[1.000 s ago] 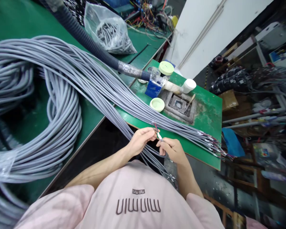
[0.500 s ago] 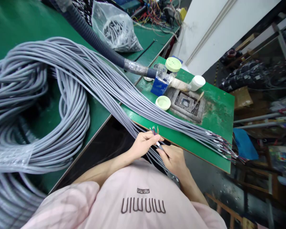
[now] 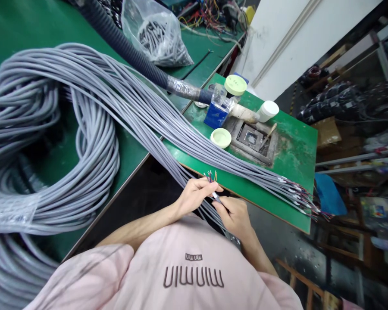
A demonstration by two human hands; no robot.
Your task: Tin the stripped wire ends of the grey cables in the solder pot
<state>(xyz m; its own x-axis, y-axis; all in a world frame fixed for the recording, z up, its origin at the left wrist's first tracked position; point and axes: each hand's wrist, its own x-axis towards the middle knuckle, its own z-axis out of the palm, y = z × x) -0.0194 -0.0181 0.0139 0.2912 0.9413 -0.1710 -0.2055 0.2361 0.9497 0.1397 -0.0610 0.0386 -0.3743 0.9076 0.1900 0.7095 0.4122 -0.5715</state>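
Observation:
Close to my body, both hands are on the end of one grey cable. My left hand pinches the thin coloured wires that fan out of its tip, just above a white section. Lower down, my right hand is closed round the grey sheath. A bundle of grey cables runs from a large coil on the left across the bench, its stripped ends lying at the right edge. More grey cables pass beneath my hands and hang in front of me.
A framed metal pot with a stick in it is set on the green board. Around it are a pale green lid, a white jar and a blue box. A corrugated hose crosses above the cables.
The view has shifted very slightly. Both hands keep their hold on the cable, and the coloured wires at its tip stand a little more spread.

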